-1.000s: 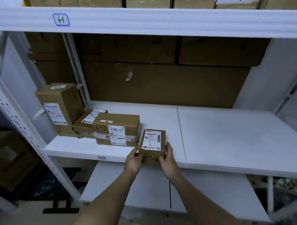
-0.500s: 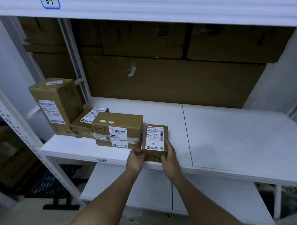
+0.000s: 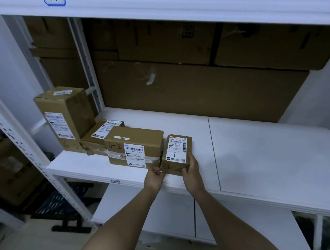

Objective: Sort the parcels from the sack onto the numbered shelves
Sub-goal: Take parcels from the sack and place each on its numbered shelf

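Note:
A small brown parcel (image 3: 177, 151) with a white label and "6-2" written on its front lies on the white shelf (image 3: 250, 160), right beside a wider "6-2" parcel (image 3: 135, 144). My right hand (image 3: 192, 169) grips the small parcel's right front corner. My left hand (image 3: 155, 176) sits at its left front corner, in the gap between the two parcels, fingers curled against the box. Further left stand a tall upright parcel (image 3: 64, 116) and a low flat parcel (image 3: 101, 133).
Large flattened cardboard sheets (image 3: 196, 89) line the shelf's back. A white upright post (image 3: 84, 58) rises at the back left. A lower white shelf (image 3: 160, 214) lies beneath. A blue-marked tag (image 3: 55, 2) sits on the upper shelf edge. A dark stand (image 3: 67, 210) is on the floor left.
The small parcel has slid further onto the shelf and up against the wider parcel; both hands moved forward with it. The view has tilted down and closer.

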`<action>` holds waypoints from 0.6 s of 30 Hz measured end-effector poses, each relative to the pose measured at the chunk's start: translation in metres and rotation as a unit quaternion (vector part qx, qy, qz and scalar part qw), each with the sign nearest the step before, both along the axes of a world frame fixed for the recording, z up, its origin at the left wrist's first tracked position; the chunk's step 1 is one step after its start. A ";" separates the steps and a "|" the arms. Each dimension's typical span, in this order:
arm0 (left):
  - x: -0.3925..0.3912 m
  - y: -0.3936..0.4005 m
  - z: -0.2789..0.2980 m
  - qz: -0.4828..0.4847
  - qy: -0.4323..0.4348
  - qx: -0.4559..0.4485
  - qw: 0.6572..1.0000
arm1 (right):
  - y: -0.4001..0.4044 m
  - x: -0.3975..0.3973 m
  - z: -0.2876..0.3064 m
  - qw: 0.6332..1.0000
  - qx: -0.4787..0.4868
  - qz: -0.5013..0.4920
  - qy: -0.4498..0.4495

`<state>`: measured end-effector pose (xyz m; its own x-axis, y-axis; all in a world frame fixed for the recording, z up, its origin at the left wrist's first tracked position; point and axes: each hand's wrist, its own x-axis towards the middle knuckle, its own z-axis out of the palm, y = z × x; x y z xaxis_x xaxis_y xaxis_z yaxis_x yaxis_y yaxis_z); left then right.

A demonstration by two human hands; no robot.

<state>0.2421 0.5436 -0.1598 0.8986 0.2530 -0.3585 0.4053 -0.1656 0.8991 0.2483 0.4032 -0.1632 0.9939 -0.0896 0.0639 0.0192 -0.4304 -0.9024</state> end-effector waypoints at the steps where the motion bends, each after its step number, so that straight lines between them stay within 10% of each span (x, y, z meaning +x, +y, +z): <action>1: 0.001 0.001 -0.001 -0.001 0.004 0.001 1.000 | 0.001 0.002 0.000 1.000 -0.002 -0.001 0.001; 18: 0.019 0.009 -0.012 -0.011 0.011 0.043 0.999 | 0.000 0.033 -0.007 1.000 -0.016 0.002 0.009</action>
<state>0.2607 0.5529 -0.1714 0.8965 0.2634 -0.3562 0.4202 -0.2508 0.8721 0.2817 0.4034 -0.1699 0.9952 -0.0847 0.0482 0.0040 -0.4589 -0.8885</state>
